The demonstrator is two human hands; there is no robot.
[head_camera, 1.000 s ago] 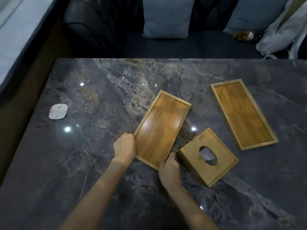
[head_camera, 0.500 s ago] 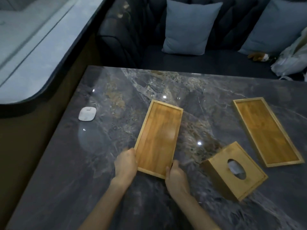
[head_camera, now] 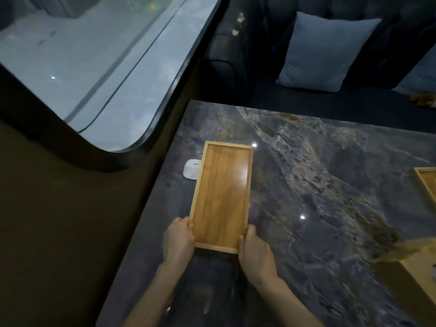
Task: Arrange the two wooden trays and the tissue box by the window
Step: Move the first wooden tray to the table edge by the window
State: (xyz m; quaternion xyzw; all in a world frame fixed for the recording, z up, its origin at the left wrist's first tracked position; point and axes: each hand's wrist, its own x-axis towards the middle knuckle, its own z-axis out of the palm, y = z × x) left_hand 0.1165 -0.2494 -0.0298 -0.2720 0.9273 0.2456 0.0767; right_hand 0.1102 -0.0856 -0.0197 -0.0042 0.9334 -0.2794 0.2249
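Observation:
A long wooden tray lies lengthwise near the left edge of the dark marble table, on the window side. My left hand grips its near left corner and my right hand grips its near right corner. The second wooden tray shows only as a corner at the right edge. The wooden tissue box is blurred and cut off at the lower right.
A small white flat device lies partly under the held tray's left side. The window and its dark sill run along the left. A dark sofa with a blue cushion stands behind the table.
Both hands have moved the tray left toward the window edge and turned it straight; its left rim now covers part of the white device. The view has swung left.

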